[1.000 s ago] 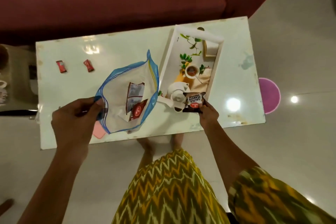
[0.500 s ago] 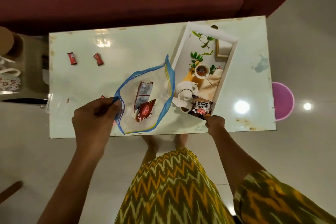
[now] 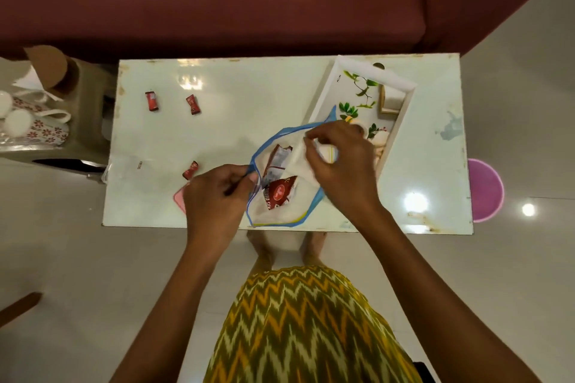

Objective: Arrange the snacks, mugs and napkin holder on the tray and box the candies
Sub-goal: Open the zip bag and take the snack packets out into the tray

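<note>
Two snack packets (image 3: 277, 177), one silver and one red, lie inside the clear blue-edged bag (image 3: 286, 208) on the table (image 3: 249, 121). I see my left hand (image 3: 217, 193) pinching its rim; my right hand (image 3: 339, 162), earlier at the tray (image 3: 401, 115), now grips the bag's other edge.

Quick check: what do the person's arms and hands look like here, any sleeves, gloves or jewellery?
Both hands, left and right, are bare: no gloves, rings or watch visible. Forearms are uncovered, with no sleeves in frame. Below them shows a garment with a yellow, olive and cream zigzag print.
</note>
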